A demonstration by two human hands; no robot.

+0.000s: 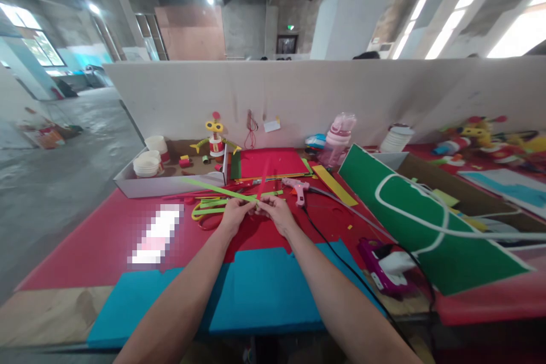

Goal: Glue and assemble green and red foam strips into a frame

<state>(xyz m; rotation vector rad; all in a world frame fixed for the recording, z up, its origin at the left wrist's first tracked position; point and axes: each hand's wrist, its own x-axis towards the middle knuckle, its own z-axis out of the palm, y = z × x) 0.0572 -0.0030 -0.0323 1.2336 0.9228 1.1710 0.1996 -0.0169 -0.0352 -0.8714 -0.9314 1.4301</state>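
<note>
Over the middle of the red table my left hand and my right hand meet at the fingertips. The fingers of my left hand are pinched on a long light green strip, which reaches up and to the left. A pink-red strip rises from between the hands; my right hand is pinched at its lower end, where the two strips meet. More green strips and yellow-handled scissors lie just left of my left hand. A pink glue gun rests beyond my right hand.
Blue sheets cover the table's front. A white tray with paper cups and a small robot figure stand back left. At right are a green board, a purple power strip, cables, a yellow strip and a pink bottle.
</note>
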